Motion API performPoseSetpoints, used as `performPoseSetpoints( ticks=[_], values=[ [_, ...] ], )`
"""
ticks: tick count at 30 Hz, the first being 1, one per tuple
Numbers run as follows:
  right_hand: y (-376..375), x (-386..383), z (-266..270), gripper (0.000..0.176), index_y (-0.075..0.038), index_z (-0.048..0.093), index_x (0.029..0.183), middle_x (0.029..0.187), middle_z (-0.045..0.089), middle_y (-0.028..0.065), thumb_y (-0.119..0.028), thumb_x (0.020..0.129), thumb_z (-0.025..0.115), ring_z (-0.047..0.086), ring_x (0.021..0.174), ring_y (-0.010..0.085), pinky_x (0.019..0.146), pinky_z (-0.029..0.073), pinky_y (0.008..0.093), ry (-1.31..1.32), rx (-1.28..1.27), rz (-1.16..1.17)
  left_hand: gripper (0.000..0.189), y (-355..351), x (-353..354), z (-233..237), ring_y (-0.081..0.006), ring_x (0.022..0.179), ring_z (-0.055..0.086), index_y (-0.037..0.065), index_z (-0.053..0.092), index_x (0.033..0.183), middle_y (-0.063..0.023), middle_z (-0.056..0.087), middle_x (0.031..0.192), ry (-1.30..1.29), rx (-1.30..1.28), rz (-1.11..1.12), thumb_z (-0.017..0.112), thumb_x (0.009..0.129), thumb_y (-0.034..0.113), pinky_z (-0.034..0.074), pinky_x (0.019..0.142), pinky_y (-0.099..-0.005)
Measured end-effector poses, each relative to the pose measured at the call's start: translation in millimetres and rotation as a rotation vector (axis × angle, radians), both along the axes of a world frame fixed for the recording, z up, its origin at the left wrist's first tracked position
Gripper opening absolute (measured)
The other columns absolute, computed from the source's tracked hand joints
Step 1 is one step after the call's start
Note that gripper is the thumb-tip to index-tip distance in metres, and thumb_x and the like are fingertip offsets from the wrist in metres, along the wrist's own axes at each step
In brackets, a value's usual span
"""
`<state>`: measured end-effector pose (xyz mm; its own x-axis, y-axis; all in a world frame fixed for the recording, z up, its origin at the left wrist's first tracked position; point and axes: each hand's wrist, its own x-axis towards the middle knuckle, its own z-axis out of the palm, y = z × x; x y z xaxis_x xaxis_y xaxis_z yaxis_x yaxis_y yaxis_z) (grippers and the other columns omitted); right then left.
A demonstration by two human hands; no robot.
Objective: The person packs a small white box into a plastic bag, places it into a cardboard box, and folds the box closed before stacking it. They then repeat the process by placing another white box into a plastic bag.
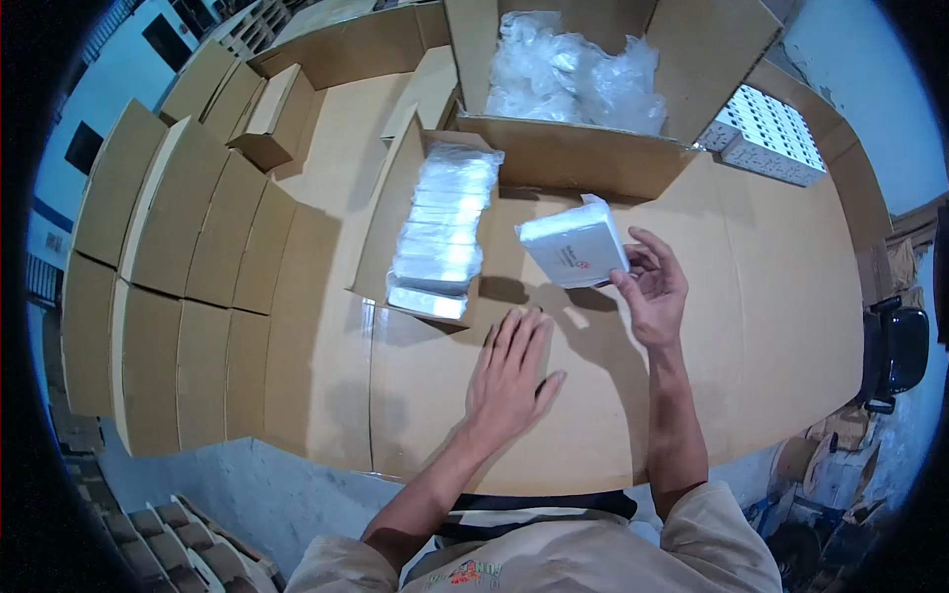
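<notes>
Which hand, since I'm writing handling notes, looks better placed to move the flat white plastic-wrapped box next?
Probably the right hand: it holds the box by one side. The left hand is palm-down over flat brown cardboard, holding nothing visible.

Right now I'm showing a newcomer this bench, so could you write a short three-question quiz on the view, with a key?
1. Which hand holds the flat white box in clear plastic wrap?

2. True or false: the left hand is palm down, with nothing visible in its grip.

3. From the wearer's viewpoint, where is the narrow brown cardboard tray with its row of plastic-wrapped packs, relative to that white box?
A) to its right
B) to its left
C) directly beneath it

Key: 1. The right hand, by the box's near right edge. 2. True. 3. B.
</notes>
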<state>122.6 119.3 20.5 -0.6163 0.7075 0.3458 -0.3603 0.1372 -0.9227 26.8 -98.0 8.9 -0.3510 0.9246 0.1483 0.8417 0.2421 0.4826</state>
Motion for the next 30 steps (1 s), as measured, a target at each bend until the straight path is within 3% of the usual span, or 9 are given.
performPoseSetpoints(
  ticks=[3, 6, 13, 19, 22, 25, 30],
  values=[
    [-32, -23, 10, 0.050, 0.002, 0.051, 0.136, 0.124, 0.060, 0.0133, 0.014, 0.090, 0.066, 0.063, 0.111, 0.0179, 0.094, 0.056, 0.0325, 0.057, 0.020, 0.031, 0.073, -26, 8, 8, -0.0394, 0.147, 0.034, 0.005, 0.043, 0.153, -0.0163, 0.041, 0.158, 0.025, -0.068, -0.019, 0.064, 0.094, 0.042, 0.027, 0.121, -0.0552],
    [-63, -47, 20, 0.046, 0.001, 0.051, 0.132, 0.125, 0.059, 0.0133, 0.014, 0.091, 0.066, 0.063, 0.107, 0.0166, 0.093, 0.055, 0.0307, 0.120, 0.084, 0.048, 0.070, -52, 14, 18, -0.0362, 0.147, 0.035, 0.007, 0.044, 0.153, -0.0129, 0.040, 0.160, 0.095, -0.167, -0.018, 0.058, 0.097, 0.047, 0.030, 0.119, -0.0520],
    [-88, -74, 17, 0.043, -0.002, 0.058, 0.127, 0.116, 0.063, 0.0147, 0.013, 0.089, 0.069, 0.066, 0.100, 0.0174, 0.084, 0.058, 0.0313, 0.040, 0.146, 0.157, 0.068, -89, 26, 11, -0.0393, 0.146, 0.036, 0.011, 0.048, 0.152, -0.0126, 0.042, 0.159, 0.062, -0.157, 0.013, 0.062, 0.095, 0.047, 0.030, 0.118, -0.0568],
    [-78, -81, 40, 0.049, -0.005, 0.066, 0.126, 0.102, 0.067, 0.0176, 0.013, 0.081, 0.073, 0.070, 0.084, 0.0266, 0.072, 0.060, 0.0358, -0.033, 0.700, 0.059, 0.067, -91, 25, 10, -0.0394, 0.145, 0.036, 0.011, 0.050, 0.151, -0.0126, 0.043, 0.158, 0.044, -0.143, 0.011, 0.062, 0.095, 0.046, 0.032, 0.117, -0.0567],
    [-81, -80, 53, 0.053, -0.007, 0.066, 0.131, 0.102, 0.066, 0.0182, 0.009, 0.080, 0.073, 0.070, 0.086, 0.0298, 0.070, 0.060, 0.0370, -0.187, 0.826, 0.116, 0.067, -89, 24, 13, -0.0391, 0.145, 0.037, 0.011, 0.050, 0.151, -0.0124, 0.044, 0.158, 0.040, -0.147, 0.014, 0.063, 0.095, 0.046, 0.032, 0.116, -0.0563],
    [-86, -84, 61, 0.051, -0.008, 0.070, 0.125, 0.098, 0.066, 0.0152, 0.012, 0.079, 0.073, 0.069, 0.083, 0.0277, 0.070, 0.059, 0.0367, -0.260, 0.865, 0.108, 0.067, -89, 24, 13, -0.0385, 0.145, 0.037, 0.011, 0.050, 0.151, -0.0120, 0.044, 0.158, 0.046, -0.140, 0.018, 0.063, 0.095, 0.046, 0.033, 0.116, -0.0560],
    [-87, -87, 81, 0.052, -0.012, 0.066, 0.133, 0.103, 0.063, 0.0159, 0.002, 0.082, 0.072, 0.067, 0.086, 0.0304, 0.073, 0.058, 0.0404, -0.433, 1.047, 0.172, 0.068, -89, 24, 14, -0.0379, 0.145, 0.038, 0.012, 0.049, 0.151, -0.0119, 0.043, 0.158, 0.047, -0.153, 0.011, 0.063, 0.095, 0.046, 0.030, 0.117, -0.0554]
  ],
)
